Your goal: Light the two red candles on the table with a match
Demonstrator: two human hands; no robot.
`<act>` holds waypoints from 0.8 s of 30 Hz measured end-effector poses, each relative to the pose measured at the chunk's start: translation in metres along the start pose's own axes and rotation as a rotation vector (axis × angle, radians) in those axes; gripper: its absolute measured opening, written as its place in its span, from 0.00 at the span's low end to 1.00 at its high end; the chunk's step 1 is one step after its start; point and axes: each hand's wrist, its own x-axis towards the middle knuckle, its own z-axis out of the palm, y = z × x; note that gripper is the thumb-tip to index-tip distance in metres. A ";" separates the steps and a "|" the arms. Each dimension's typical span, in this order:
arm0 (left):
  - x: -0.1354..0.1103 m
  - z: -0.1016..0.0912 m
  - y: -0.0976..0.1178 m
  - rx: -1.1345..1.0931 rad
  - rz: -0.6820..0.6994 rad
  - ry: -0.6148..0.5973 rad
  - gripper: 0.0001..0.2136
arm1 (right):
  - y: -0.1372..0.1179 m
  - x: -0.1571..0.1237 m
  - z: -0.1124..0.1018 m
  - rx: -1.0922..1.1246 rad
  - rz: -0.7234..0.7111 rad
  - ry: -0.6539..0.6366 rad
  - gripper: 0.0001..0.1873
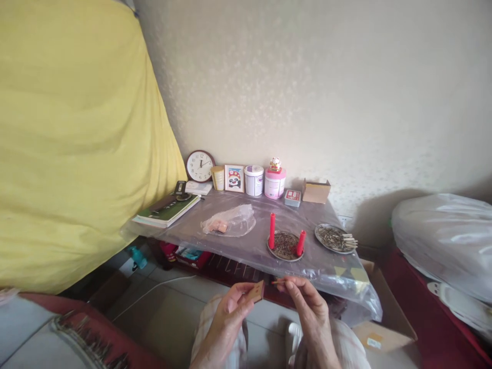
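My left hand (230,318) is closed around a small tan matchbox (257,292), held in front of the table edge. Close to its right, my right hand (305,307) pinches a matchstick (277,282) whose reddish tip points toward the box; a small gap lies between the two. Beyond my hands, a tall red candle (272,230) and a shorter, slightly tilted red candle (301,243) stand on a round metal plate (285,259) covered with burnt-looking bits. To the right, a second plate (321,239) carries similar bits and several pale sticks (349,240).
A plastic-covered table (230,250) bears a crumpled plastic bag (236,220), books (169,211), a clock (200,165), canisters (254,182), a card pack (292,198) and a small open box (316,191). A yellow cloth (77,128) hangs left; a cardboard carton (388,328) sits right.
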 end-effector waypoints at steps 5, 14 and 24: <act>-0.004 0.004 0.008 -0.003 -0.010 0.009 0.20 | -0.003 -0.001 -0.002 0.015 0.008 0.044 0.21; -0.004 0.006 0.006 0.024 -0.035 0.062 0.20 | -0.003 -0.003 -0.003 0.028 0.004 0.046 0.18; -0.005 0.011 0.004 0.037 -0.014 0.077 0.16 | 0.017 -0.014 0.003 -0.392 -0.382 -0.098 0.09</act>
